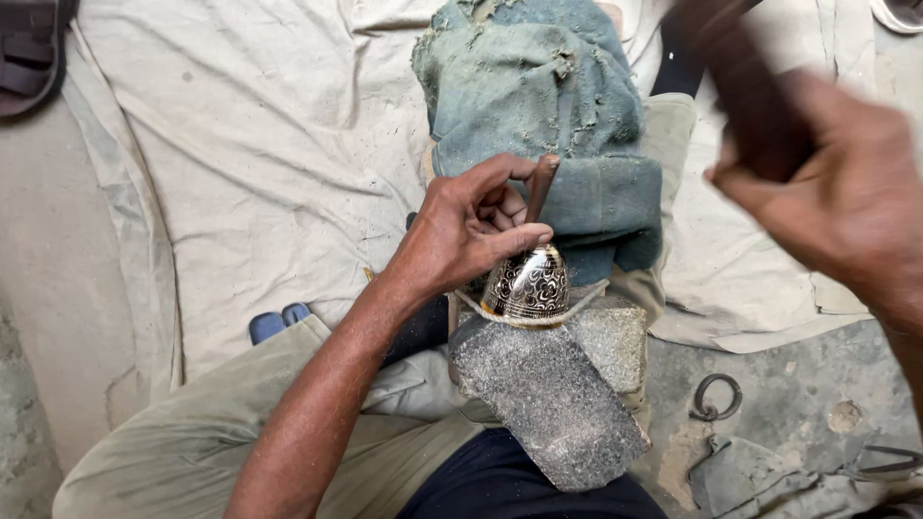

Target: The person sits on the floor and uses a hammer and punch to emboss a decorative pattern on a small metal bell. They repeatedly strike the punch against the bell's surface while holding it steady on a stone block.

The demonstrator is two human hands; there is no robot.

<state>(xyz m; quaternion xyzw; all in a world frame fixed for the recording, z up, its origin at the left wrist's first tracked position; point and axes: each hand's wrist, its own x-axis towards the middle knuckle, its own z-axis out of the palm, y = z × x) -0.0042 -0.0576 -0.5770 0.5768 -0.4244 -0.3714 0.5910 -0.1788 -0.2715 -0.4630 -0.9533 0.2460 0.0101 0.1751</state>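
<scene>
The left hand (pixel 476 226) pinches a thin dark metal punch (pixel 539 187) between thumb and fingers. The punch stands almost upright with its tip on a shiny brass bell-shaped cup (pixel 527 284). The cup is round and covered in curly carved patterns. It sits on a rough grey stone block (pixel 553 399) that rests on the person's lap. A thin cord (pixel 586 306) loops around the bottom of the cup. The right hand (pixel 846 197) is raised up high and closed tight around a dark wooden hammer handle (pixel 740 82), which looks blurry. Behind the cup lies a lumpy, dusty blue-green cloth bundle (pixel 538 86). A small metal ring (pixel 716 396) lies on the dirty floor.
</scene>
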